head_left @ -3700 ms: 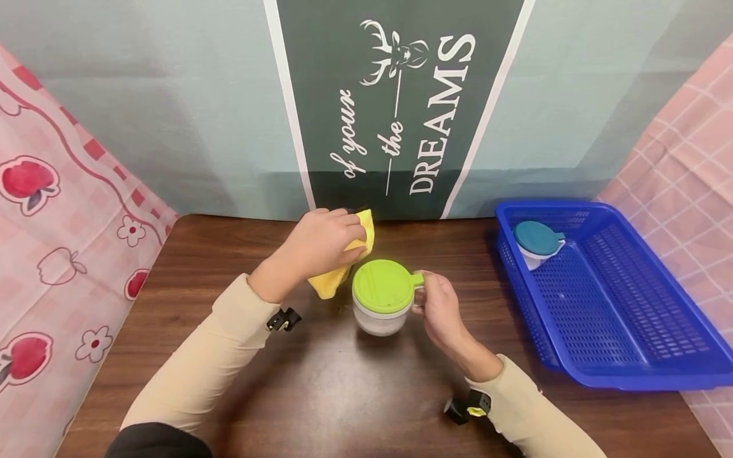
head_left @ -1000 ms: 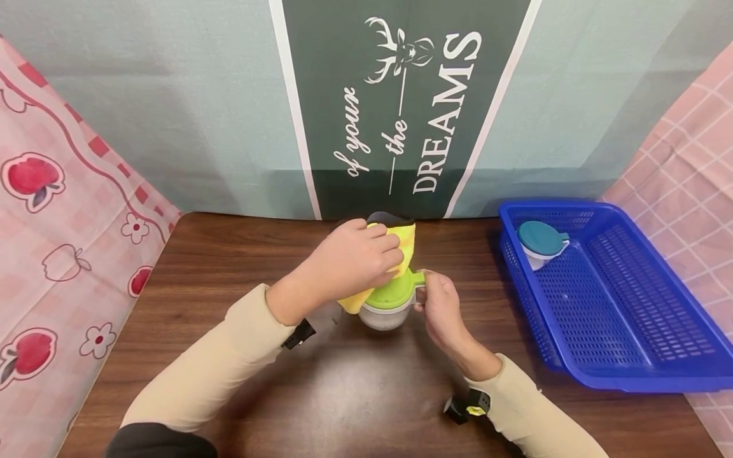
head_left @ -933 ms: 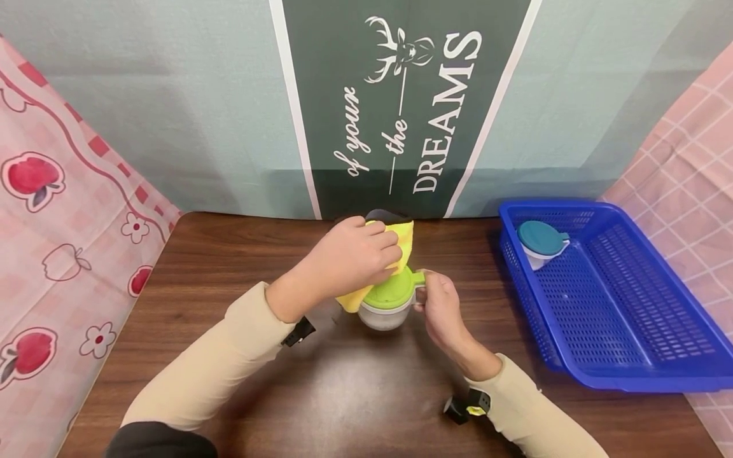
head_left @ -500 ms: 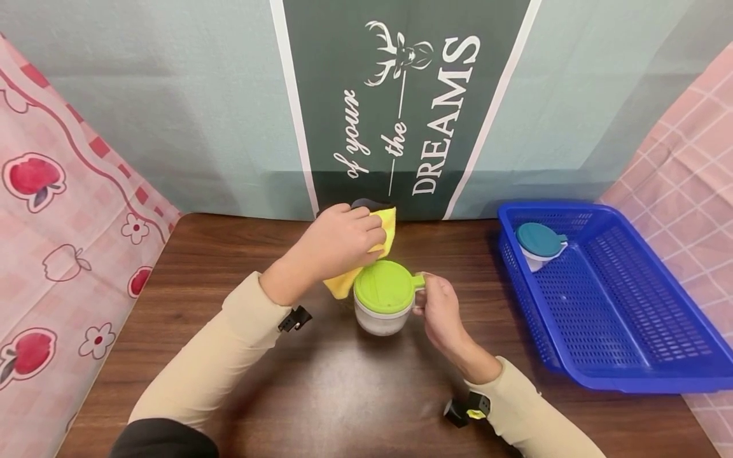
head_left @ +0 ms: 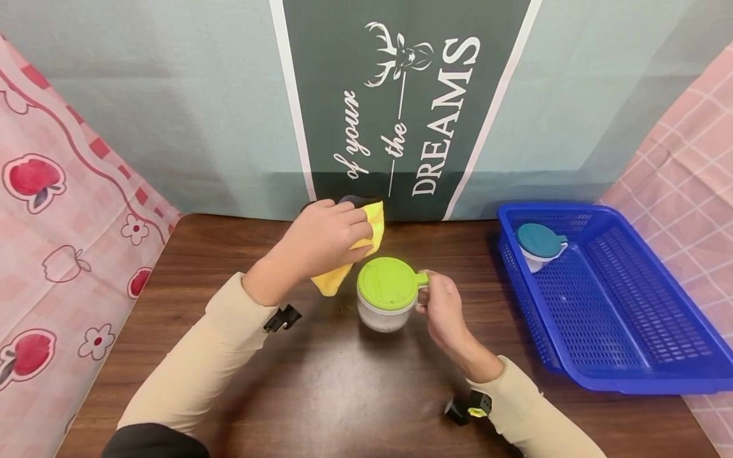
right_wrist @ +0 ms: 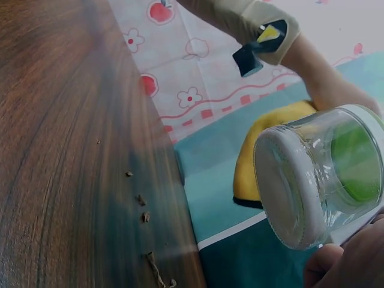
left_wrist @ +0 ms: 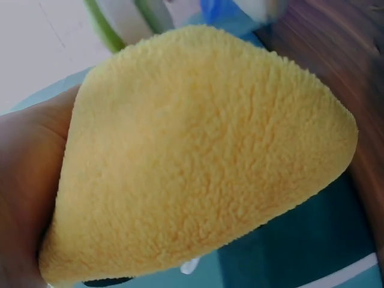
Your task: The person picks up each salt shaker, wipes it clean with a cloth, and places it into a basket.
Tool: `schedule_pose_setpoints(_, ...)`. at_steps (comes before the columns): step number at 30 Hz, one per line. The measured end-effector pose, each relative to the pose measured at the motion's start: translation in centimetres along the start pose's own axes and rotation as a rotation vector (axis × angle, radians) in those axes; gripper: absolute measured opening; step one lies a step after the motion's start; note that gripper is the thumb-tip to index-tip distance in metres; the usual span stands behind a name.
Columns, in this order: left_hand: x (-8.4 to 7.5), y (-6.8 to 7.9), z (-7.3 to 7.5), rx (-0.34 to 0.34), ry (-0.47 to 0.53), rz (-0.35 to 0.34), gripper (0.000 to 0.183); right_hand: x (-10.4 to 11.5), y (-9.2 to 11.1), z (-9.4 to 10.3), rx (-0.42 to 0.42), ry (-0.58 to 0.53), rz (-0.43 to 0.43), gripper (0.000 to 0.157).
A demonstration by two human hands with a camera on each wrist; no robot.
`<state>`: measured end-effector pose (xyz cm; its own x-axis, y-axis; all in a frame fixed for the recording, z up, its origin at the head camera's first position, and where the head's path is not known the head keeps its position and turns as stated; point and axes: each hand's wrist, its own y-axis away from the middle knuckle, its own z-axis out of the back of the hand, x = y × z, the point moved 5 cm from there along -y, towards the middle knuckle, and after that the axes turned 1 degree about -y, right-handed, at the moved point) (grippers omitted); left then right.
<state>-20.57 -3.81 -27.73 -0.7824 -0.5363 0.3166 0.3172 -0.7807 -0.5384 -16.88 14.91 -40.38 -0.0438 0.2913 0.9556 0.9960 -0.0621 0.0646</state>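
My left hand grips a yellow cloth with a dark side, whose lower corner hangs down just left of the jar. In the left wrist view the fluffy cloth covers most of the fingers. My right hand holds a clear seasoning jar by its side handle. The jar has a bright green lid and is held above the table. Seen in the right wrist view, the glass jar has a whitish layer at its bottom. Cloth and jar are slightly apart in the head view.
A blue perforated basket stands on the right side of the wooden table. A similar jar with a teal lid sits in its far left corner. Small brown crumbs lie on the table. A printed curtain hangs behind.
The cloth, over the lid about a second ago, has moved left and away from it with my left hand, uncovering the green lid. My right hand keeps its hold with the jar barely shifted.
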Motion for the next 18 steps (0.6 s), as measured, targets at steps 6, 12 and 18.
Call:
schedule_pose_setpoints(6, -1.6, -0.5, 2.2, -0.061, -0.029, -0.05, 0.014, -0.1, -0.3, 0.1, -0.011, -0.006, 0.003, 0.033)
schedule_pose_setpoints(12, -3.6, -1.0, 4.4, -0.118, -0.045, -0.11, 0.012, -0.2, -0.5, 0.0, -0.022, -0.01, -0.002, 0.034)
schedule_pose_setpoints(18, -5.3, -1.3, 5.1, -0.159, -0.058, -0.171, 0.013, -0.2, -0.5, -0.1, -0.012, 0.0, -0.004, 0.037)
